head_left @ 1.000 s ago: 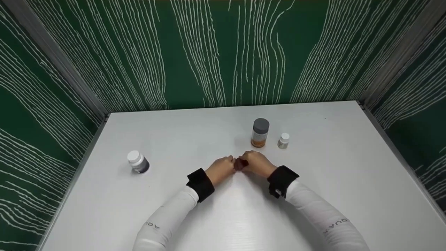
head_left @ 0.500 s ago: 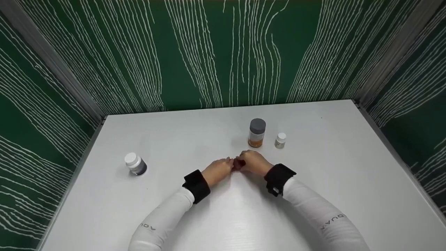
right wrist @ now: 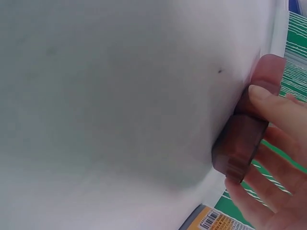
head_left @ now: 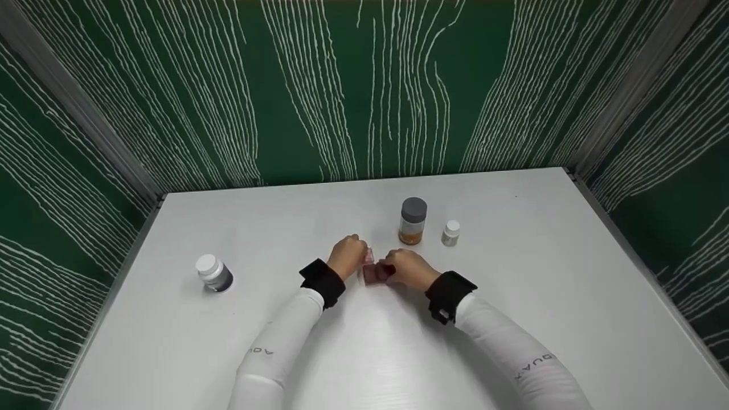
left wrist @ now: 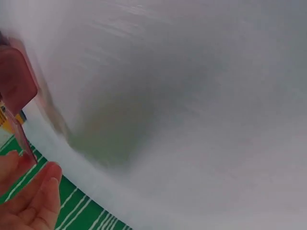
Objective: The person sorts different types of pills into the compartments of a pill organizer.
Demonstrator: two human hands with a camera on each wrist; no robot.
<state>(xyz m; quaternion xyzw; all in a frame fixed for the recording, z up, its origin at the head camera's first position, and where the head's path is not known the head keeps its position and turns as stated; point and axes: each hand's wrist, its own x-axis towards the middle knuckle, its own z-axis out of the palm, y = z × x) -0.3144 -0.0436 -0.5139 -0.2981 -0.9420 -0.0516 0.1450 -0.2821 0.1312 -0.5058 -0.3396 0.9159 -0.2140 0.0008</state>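
A small dark red translucent pill box is on the white table between both hands, with a thin see-through lid standing raised at its far left. My left hand pinches this lid between thumb and fingertips; in the left wrist view its fingers are right at the lid's edge. My right hand grips the box from the right. In the right wrist view, the thumb lies on top of the box and the other fingers curl along its far side. The box's inside is hidden.
Behind the right hand stand a grey-capped clear jar with orange contents and a small white-capped bottle. A white-capped bottle with a dark lower part stands at left. Green walls with white lines surround the white table.
My left hand has moved away from the body and slightly left, raising the lid, which shows now as a pink flap. The right hand keeps its grip on the pill box.
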